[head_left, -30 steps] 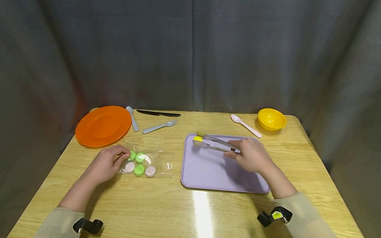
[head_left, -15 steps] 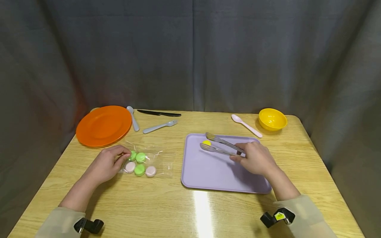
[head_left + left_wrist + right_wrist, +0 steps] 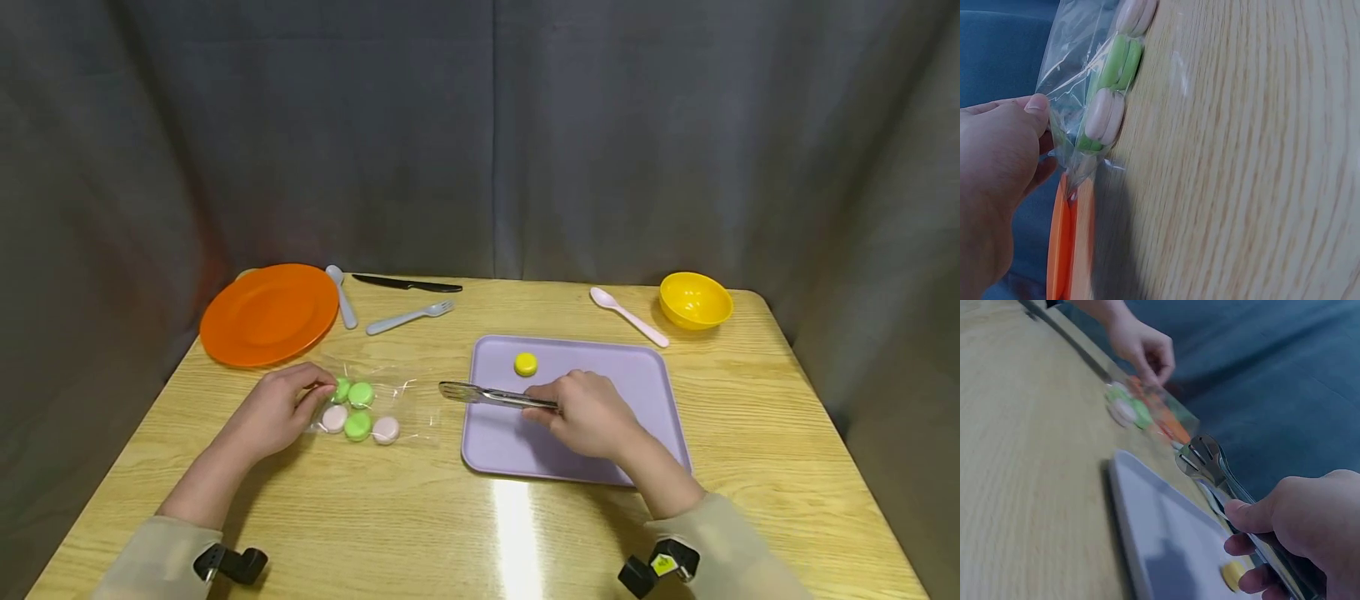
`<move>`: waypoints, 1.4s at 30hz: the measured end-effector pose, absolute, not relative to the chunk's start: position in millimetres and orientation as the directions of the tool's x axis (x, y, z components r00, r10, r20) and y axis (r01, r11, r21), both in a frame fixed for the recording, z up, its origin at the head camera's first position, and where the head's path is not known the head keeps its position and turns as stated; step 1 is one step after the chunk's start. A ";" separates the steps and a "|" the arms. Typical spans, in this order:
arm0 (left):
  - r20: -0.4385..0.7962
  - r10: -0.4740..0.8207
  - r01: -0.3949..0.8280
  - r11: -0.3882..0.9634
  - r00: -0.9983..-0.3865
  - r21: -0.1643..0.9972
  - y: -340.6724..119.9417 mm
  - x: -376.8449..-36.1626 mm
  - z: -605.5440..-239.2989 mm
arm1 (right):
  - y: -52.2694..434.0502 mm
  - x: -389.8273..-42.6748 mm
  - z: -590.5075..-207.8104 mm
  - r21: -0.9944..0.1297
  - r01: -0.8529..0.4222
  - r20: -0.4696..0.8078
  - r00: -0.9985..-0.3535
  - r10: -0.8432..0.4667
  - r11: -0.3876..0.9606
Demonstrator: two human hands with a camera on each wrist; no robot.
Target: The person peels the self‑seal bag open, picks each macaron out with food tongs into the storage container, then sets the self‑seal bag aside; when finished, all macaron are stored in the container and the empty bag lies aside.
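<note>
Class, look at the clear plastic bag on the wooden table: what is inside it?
Inside the clear plastic bag lie five round macaron-like sweets, three green and two pale pink. The left hand pinching the bag's edge may hide more.

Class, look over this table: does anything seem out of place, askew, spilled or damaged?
Nothing is spilled or visibly broken. The cutlery is loosely scattered: the black knife, grey fork and pink spoon lie at different angles. One yellow piece sits alone on the purple tray, apart from those in the clear bag.
</note>
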State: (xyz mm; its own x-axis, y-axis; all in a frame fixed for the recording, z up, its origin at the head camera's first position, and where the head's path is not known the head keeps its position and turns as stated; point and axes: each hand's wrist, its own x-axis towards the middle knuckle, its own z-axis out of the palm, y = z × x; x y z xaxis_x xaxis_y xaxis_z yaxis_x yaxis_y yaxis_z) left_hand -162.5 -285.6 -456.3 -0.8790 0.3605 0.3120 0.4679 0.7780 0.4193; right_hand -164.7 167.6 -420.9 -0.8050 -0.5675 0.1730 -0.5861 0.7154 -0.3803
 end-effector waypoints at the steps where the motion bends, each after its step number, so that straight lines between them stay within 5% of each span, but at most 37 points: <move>1: 0.315 0.361 0.470 0.777 -0.878 0.420 -285.7 -162.5 -456.0 | 161.8 -165.5 -422.4 -0.370 -0.602 0.171 -0.793 -0.585 0.708; 8: 0.317 0.358 0.469 0.778 -0.878 0.418 -285.0 -162.0 -455.0 | 130.0 -173.0 -432.6 -0.333 -0.644 0.126 -0.754 -0.644 0.689; 28: 0.329 0.358 0.471 0.790 -0.874 0.393 -284.2 -162.1 -456.0 | 99.2 -187.9 -436.2 -0.545 -0.631 0.011 -0.664 -0.748 0.552; 42: 0.332 0.372 0.484 0.788 -0.867 0.382 -282.2 -161.4 -457.7 | 93.3 -183.8 -443.6 -0.395 -0.737 0.058 -0.617 -0.785 0.549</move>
